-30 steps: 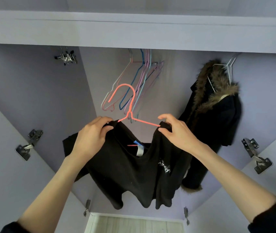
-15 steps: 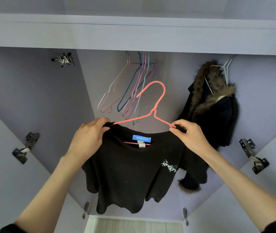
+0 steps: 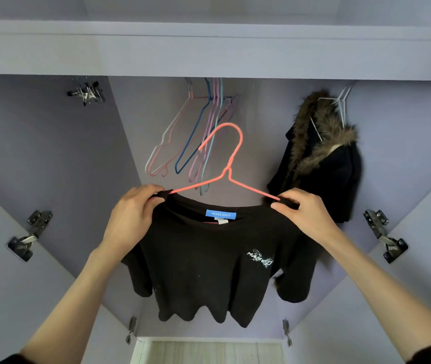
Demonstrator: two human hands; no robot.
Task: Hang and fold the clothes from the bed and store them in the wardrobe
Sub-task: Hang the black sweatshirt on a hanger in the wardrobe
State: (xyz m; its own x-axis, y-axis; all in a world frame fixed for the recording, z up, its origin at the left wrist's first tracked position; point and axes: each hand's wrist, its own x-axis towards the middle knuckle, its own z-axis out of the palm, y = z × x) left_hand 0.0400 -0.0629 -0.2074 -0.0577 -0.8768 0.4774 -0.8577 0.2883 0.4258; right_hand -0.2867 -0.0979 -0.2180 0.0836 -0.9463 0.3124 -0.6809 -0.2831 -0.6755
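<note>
Shirt (image 3: 209, 261) on hanger (image 3: 229, 164): soft, light, slides off thin wire. Left hand (image 3: 130, 216), right hand (image 3: 306, 214) each pinching a shoulder. Better taken by the hook.

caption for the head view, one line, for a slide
Both hands, left hand and right hand, hold a black t-shirt on a coral wire hanger up inside the lilac wardrobe.

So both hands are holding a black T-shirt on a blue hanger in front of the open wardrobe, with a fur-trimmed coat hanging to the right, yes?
Nearly. The hanger under the black T-shirt is coral orange, not blue, as the head view shows; a blue one hangs empty behind it. The left hand and right hand do pinch the shoulders, and the fur-trimmed coat hangs to the right.
</note>
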